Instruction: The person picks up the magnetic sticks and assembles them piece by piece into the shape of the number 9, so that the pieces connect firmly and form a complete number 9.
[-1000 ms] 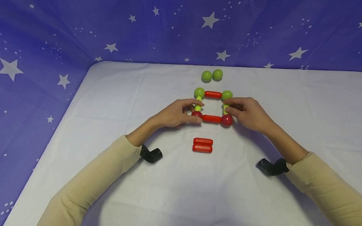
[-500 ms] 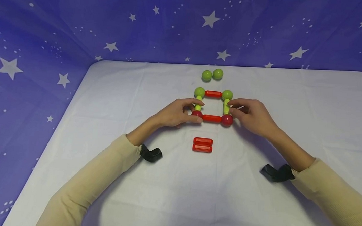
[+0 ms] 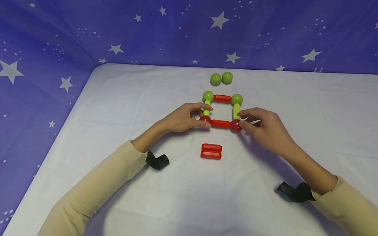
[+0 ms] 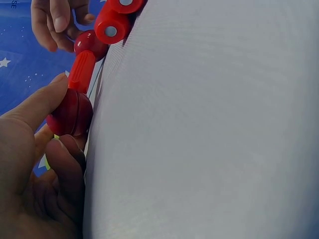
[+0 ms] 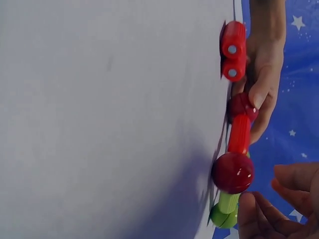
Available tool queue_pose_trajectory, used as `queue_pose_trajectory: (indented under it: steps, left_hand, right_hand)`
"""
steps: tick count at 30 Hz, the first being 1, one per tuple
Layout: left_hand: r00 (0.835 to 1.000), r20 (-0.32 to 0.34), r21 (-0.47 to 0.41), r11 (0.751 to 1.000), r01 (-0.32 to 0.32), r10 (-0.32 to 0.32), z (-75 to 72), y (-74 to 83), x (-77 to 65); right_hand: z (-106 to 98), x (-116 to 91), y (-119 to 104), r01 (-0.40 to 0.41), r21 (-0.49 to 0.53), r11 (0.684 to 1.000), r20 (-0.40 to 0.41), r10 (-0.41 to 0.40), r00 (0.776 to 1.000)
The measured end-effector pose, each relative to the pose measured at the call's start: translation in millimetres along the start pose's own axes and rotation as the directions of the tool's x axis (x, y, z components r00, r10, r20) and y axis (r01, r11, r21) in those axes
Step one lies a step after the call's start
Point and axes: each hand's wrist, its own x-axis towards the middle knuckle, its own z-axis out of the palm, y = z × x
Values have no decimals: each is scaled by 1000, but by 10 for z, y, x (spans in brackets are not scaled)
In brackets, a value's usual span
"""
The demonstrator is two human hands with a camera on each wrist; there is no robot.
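A square of magnetic rods and balls lies flat on the white cloth. Its near side is a red rod (image 3: 220,124) between two red balls; its far side is another red rod (image 3: 222,98) between two green balls. Yellow-green rods form the left and right sides. My left hand (image 3: 185,118) holds the near-left red ball (image 4: 72,113) between thumb and fingers. Beside the near-right red ball (image 5: 233,173) is my right hand (image 3: 264,130), its fingers loosely bent with nothing between them. In the head view its thumb tip overlaps that ball's edge.
Two loose red rods (image 3: 211,151) lie side by side nearer to me, their metal ends showing in the wrist views. Past the square sit two loose green balls (image 3: 221,78). A purple star-patterned cloth (image 3: 193,30) hangs behind the table.
My right hand has let go of the right yellow-green rod and drawn back toward me, down beside the near-right red ball. The left hand keeps its place on the other red ball.
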Motion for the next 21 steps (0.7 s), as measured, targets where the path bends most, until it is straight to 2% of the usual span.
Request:
queue_pose_trajectory:
  steps: [4,8,14,21]
  left_hand:
    - [1000,0,-10,1000,2,-2,1,2,-2]
    - [1000,-1,-16,1000,-1,1,2,5,-2]
    - [1000,-2,-12,1000,1,-1,1,2,1]
    - [1000,1,1,1000,16,-16,-1,16,-4]
  right_hand:
    - [35,-45,-20,59,7,998,-12,-59,998]
    - [100,-102,-60,128,15,992,11,-128,992]
    - [215,-168,-143,150,68,986,77,-155,985]
    - [382,-182,-200,139,76,987,151,-149,977]
